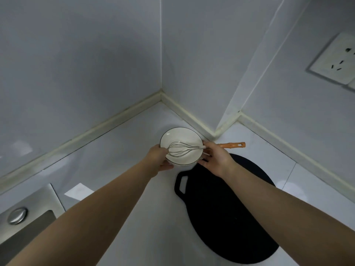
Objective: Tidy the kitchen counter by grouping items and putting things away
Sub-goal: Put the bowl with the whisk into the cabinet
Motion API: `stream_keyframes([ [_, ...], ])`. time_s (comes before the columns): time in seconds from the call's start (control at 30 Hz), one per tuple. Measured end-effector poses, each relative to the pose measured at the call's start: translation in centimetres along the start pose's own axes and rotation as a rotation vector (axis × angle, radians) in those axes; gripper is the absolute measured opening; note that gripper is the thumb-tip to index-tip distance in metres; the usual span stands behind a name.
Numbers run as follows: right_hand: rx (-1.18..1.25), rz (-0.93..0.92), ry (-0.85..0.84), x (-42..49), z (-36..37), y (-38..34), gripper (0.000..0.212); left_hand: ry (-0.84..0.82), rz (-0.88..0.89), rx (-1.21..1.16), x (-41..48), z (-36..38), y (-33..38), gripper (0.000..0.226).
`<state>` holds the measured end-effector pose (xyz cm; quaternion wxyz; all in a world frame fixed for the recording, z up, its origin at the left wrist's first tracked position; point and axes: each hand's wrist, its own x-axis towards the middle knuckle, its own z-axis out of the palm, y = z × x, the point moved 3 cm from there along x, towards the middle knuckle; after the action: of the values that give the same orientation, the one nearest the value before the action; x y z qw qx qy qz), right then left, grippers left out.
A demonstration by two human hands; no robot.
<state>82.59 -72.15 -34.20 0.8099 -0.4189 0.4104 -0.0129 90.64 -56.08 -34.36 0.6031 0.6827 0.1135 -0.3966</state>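
A white bowl with a thin dark rim sits near the counter's back corner. A metal whisk lies across it, wires inside the bowl, its orange handle sticking out to the right. My left hand grips the bowl's left rim and underside. My right hand holds the bowl's right side, thumb over the whisk's shaft where it crosses the rim.
A black oval cutting board with a handle hole lies on the white counter just in front of the bowl. A steel sink with a round knob is at the lower left. A wall socket is at the upper right.
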Motion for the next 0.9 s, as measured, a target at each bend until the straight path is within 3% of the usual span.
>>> stream_keyframes([
  [0.47, 0.062, 0.038, 0.03, 1.0, -0.7, 0.6, 0.005, 0.009, 0.03, -0.014, 1.0, 0.0, -1.0, 0.029],
  [0.6, 0.075, 0.041, 0.035, 1.0, -0.6, 1.0, 0.007, 0.03, 0.02, -0.07, 0.7, 0.2, -1.3, 0.021],
  [0.8, 0.066, 0.045, 0.033, -0.1, -0.7, 1.3, 0.009, 0.165, 0.075, -0.045, 0.1, 0.0, -1.2, 0.056],
  [0.9, 0.019, 0.044, 0.046, -1.1, -0.7, 1.2, 0.025, 0.196, 0.157, 0.092, -0.7, 0.1, -0.4, 0.064],
])
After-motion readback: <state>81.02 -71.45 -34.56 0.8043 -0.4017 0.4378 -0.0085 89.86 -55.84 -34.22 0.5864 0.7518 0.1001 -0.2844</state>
